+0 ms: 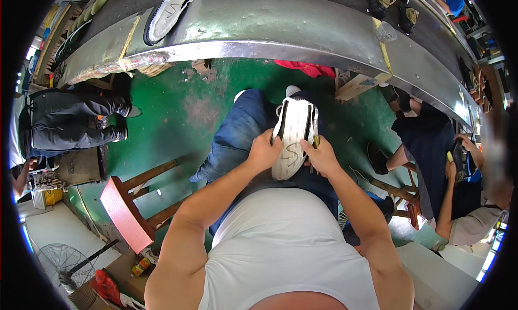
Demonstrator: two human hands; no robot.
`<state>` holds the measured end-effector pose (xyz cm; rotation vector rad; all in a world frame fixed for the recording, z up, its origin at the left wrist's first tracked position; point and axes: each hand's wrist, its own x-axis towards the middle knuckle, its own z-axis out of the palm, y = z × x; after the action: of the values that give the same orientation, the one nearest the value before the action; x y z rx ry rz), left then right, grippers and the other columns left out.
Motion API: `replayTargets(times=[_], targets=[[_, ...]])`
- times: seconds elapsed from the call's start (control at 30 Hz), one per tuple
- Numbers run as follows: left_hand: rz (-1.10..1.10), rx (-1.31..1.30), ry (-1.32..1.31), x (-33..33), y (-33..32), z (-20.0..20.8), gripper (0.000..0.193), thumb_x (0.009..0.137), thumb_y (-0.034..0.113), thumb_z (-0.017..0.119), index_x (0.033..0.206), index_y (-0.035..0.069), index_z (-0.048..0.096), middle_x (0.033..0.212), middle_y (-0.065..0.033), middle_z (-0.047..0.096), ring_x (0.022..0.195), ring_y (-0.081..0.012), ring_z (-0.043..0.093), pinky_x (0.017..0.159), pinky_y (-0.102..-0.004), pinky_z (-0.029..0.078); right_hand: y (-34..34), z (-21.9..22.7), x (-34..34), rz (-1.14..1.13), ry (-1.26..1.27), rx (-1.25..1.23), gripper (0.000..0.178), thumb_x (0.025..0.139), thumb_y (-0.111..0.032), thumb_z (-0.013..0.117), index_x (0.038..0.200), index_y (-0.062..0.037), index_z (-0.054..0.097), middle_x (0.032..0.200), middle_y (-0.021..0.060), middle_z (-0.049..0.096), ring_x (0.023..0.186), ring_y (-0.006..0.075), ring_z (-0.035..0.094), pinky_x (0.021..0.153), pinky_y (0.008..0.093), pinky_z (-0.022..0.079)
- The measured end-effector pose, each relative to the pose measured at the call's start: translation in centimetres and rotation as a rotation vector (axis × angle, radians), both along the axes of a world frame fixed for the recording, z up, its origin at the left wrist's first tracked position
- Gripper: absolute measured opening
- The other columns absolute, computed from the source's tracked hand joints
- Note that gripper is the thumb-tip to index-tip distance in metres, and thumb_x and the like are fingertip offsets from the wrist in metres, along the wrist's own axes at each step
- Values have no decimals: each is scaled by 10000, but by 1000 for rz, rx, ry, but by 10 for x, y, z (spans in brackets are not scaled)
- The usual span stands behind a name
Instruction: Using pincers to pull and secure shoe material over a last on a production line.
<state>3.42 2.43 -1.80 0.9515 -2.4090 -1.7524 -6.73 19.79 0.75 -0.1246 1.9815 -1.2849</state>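
A white shoe (294, 127) is held over my lap, its pale underside turned up. Black strips run along both its sides, and a dark wavy line is drawn near the end closest to me. My left hand (264, 150) grips the left edge, thumb on top. On the opposite edge, my right hand (322, 156) is closed with its thumb pressed on the underside. A small yellowish, narrow thing (317, 141) shows beside the right fingers; its kind is unclear. The fingers under the shoe are hidden.
Ahead runs a metal-topped bench (232, 26) carrying another white shoe part (168, 14) and dark shoes (384, 0). A pink-topped stool (127, 213) stands left, near a fan (65, 267). Co-workers sit right (426, 153) and stand left (70, 118).
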Motion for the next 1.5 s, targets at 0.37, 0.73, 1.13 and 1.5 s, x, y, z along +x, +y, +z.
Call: replayTargets(times=[0.37,0.73,1.13,1.5], targets=[[-328,972,-162,-15,-29,19,694,793,-24,628,1449,56,416,1333,-90,584,1216,-200,578,1031,-367,469,38,24,-26,179,-8,107,352,832,-89,650,1134,29,513,827,90,631,642,151,605,600,307,514],[-457,185,-98,19,6,15,1036,824,160,748,1557,-26,39,1468,-270,430,1342,-319,468,1117,-321,356,67,68,-11,827,875,215,488,866,-181,638,1297,21,529,1043,253,653,978,365,657,819,466,519],[271,289,61,-2,38,-28,556,1067,410,307,1415,22,503,1378,-222,561,1301,-327,520,1089,-372,389,44,31,27,775,541,207,253,892,-205,615,1023,8,580,924,251,656,886,423,645,802,501,509],[-73,-306,255,1,23,-36,461,1042,249,397,1442,25,445,1429,-263,467,1289,-407,493,1040,-421,449,30,43,-21,773,915,374,380,883,-95,603,1221,58,517,1099,253,609,1043,409,601,857,476,499]])
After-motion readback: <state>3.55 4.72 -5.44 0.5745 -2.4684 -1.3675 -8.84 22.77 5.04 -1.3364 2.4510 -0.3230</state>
